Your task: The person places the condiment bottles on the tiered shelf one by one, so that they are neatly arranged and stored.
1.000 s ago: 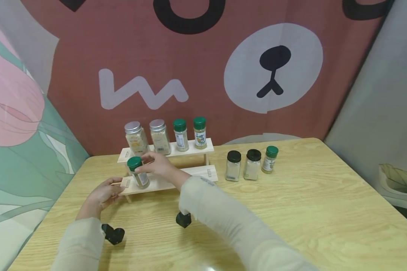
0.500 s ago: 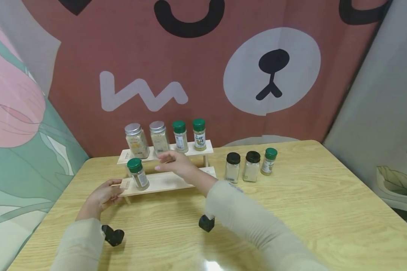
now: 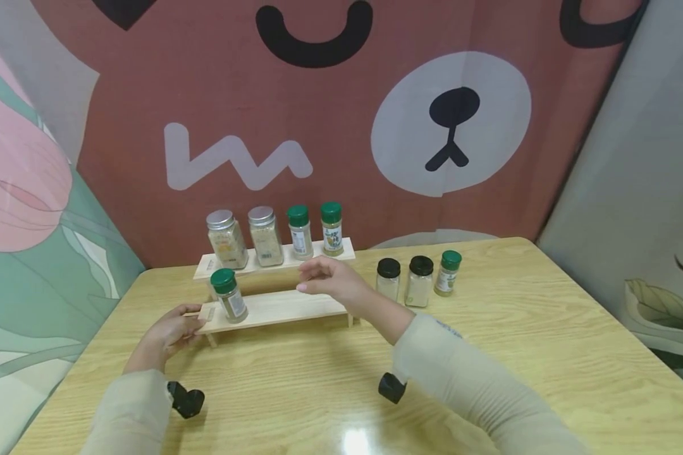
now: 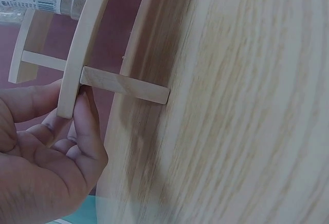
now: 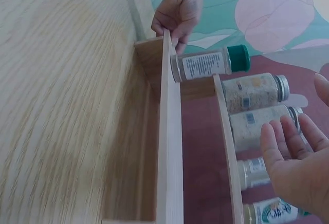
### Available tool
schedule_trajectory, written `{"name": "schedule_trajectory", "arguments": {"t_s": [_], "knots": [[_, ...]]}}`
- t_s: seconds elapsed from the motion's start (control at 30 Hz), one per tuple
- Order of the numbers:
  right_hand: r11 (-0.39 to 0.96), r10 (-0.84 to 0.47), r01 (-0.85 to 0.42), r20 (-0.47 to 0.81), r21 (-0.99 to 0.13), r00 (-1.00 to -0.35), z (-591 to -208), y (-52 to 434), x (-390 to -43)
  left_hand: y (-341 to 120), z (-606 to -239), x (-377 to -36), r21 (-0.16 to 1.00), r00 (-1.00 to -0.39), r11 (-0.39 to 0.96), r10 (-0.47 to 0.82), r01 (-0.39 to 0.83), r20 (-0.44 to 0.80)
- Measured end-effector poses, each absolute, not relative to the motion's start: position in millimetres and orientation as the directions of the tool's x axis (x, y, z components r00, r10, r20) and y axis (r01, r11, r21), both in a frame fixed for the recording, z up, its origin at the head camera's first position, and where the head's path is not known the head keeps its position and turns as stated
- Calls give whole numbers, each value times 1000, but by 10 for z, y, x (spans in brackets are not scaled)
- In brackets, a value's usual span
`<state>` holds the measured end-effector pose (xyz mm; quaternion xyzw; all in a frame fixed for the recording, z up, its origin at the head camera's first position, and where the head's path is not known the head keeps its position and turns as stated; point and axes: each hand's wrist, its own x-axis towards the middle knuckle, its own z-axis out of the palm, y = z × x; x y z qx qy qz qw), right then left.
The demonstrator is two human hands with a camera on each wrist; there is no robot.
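Your right hand (image 3: 330, 282) has left the green-capped glass spice jar (image 3: 228, 295), fingers loosely spread; your left hand (image 3: 167, 333) pinches the two-tier pale wooden rack (image 3: 284, 306).

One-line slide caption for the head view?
Left hand grips the lower shelf holding one green-capped jar; right hand hovers open above it.

A: The tabletop (image 3: 489, 354) looks like pale wood-grain laminate, smooth and glossy; a lamp glare shows near the front edge.

B: And the two-step rack (image 3: 284, 306)?

A: Bare, light wood, matt, with sawn edges plain in the left wrist view, where the left hand (image 3: 167, 333) grips its end.

B: The jars?

A: The green-capped jar (image 3: 227, 296) on the lower step is clear with a printed paper label and a matt plastic cap. The two silver-lidded jars (image 3: 245, 237) have brushed metal lids.

B: The backdrop (image 3: 341, 114)?

A: Printed cloth, matt, slightly creased. The sleeves (image 3: 478, 385) are soft beige fabric.
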<state>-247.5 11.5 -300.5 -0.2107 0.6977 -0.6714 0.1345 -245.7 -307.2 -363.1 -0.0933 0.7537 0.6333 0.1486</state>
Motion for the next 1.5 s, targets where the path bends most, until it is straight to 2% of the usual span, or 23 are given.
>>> {"name": "schedule_trajectory", "arguments": {"t_s": [0.27,0.5,0.9,1.23,1.5], "knots": [[-7,-453,-113,104,-994,-886,-3088,522,-2359,-3086,-3644,-2471,927,-938,178,48,-331,-344],[43,-391,-123,97,-991,-915,-3244,961,-2287,-3100,-3652,-2485,930,-941,186,59,-317,-333],[102,-230,-120,94,-988,-969,-3420,1781,-2155,-3091,-3622,-2493,925,-938,198,58,-324,-341],[124,-69,-97,89,-988,-994,-3479,2222,-2255,-3112,-3637,-2446,925,-935,179,57,-335,-350],[85,23,-72,74,-994,-997,-3529,2404,-2364,-3091,-3622,-2477,918,-932,201,52,-343,-359]]}}
